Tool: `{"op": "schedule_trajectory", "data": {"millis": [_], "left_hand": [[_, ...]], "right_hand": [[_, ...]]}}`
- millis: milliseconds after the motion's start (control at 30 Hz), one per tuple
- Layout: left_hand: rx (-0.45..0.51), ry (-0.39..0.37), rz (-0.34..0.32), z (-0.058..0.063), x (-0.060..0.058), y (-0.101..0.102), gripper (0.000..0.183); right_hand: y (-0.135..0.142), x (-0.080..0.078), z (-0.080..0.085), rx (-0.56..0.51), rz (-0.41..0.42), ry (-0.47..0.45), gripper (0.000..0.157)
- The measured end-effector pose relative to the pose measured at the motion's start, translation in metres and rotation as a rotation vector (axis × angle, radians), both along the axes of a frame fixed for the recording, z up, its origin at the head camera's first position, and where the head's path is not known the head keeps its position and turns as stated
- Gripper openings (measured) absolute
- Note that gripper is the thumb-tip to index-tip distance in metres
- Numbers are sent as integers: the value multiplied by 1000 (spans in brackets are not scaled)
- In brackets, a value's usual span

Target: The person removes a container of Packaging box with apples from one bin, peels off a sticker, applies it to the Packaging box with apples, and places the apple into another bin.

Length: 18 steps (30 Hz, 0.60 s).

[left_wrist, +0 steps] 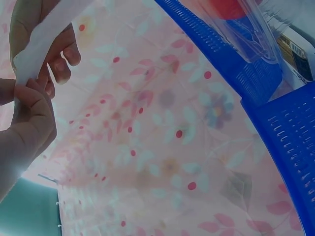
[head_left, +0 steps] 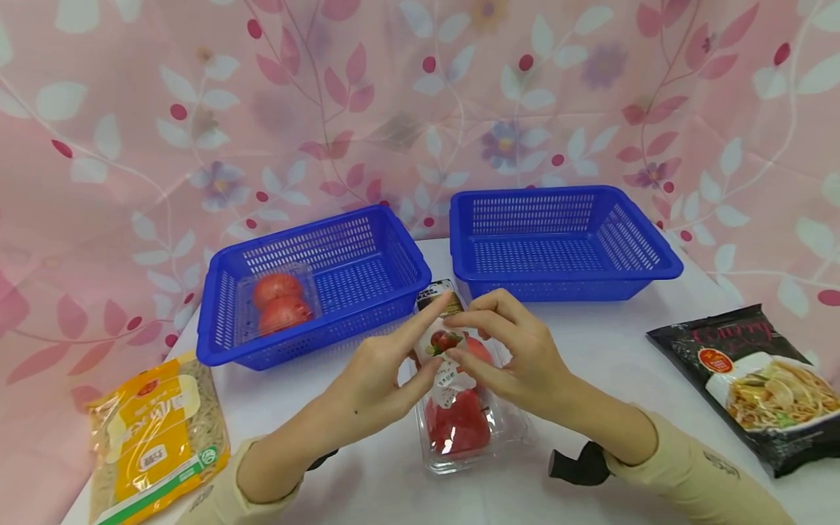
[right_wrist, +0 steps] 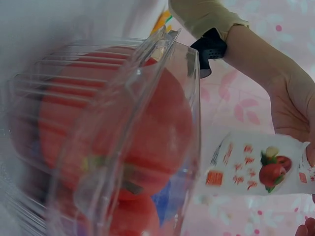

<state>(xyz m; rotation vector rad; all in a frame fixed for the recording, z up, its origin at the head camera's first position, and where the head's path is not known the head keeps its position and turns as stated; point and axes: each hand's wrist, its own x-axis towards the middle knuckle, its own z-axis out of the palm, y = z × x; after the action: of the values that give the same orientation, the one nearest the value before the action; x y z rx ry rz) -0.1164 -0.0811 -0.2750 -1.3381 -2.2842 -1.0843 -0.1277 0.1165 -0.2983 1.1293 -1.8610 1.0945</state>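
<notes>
In front of me both hands meet at a small flat white packet (head_left: 445,341) printed with red fruit. My left hand (head_left: 383,383) has its index finger and thumb around the packet's left side, the index finger nearly straight. My right hand (head_left: 518,350) pinches the packet's right edge between thumb and fingers. Seen by the right wrist, the packet (right_wrist: 248,164) is spread flat with its print showing. Right below the hands lies a clear plastic box (head_left: 441,467) of red tomatoes (head_left: 459,423). Behind it, partly hidden, is a package with a black and gold label (head_left: 436,293).
Left, a blue basket (head_left: 341,315) contains another clear box of tomatoes (head_left: 284,302). Another blue basket (head_left: 564,288) stands to its right. A yellow bag (head_left: 157,430) lies at the left edge, a black noodle bag (head_left: 755,386) at the right. A floral curtain (head_left: 394,95) hangs behind.
</notes>
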Motion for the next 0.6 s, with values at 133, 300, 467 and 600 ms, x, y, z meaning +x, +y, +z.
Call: {"op": "schedule_trajectory", "data": {"millis": [133,300,467,600], "left_hand": [[-19,68,13,0,1,2,69],[-10,56,-15,-2,1,2,63],[-3,17,-40,-2,1,1,56],[5,0,-51,-2,0,1,53]], "right_hand": [[1,1,0,-11,-6,-20,30],[1,0,-1,-40,-3,16,25],[1,-1,-2,-30,11,48,23],[2,-2,-2,-17,33,77,19]]}}
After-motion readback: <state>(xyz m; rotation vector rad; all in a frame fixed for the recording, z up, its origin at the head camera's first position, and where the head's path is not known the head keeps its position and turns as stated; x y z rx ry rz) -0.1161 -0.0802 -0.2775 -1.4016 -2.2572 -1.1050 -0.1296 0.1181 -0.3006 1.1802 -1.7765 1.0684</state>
